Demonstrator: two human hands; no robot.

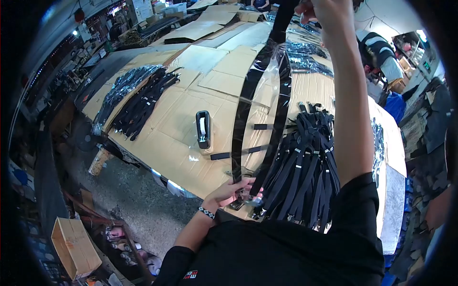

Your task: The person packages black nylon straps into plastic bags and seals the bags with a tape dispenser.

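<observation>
A pair of black suspenders point(244, 105) hangs stretched between my two hands, with a clear plastic bag point(270, 78) around at least part of it. Raised high at the top edge, my right hand point(325, 14) is closed on the upper end, which is partly out of view. Down by the table's front edge, my left hand point(231, 191) grips the lower end near the metal clips. Just right of it lies a large heap of black suspenders point(305, 162) with metal clips. A black tape dispenser point(203, 129) stands on the cardboard to the left.
Cardboard sheets cover the large table point(167, 138). Toward its left end lie loose suspenders point(145, 102) and plastic-wrapped ones point(125, 86); more wrapped bundles point(305, 58) lie farther back. A cardboard box point(76, 248) sits low at left. Another person point(260, 5) is in the far background.
</observation>
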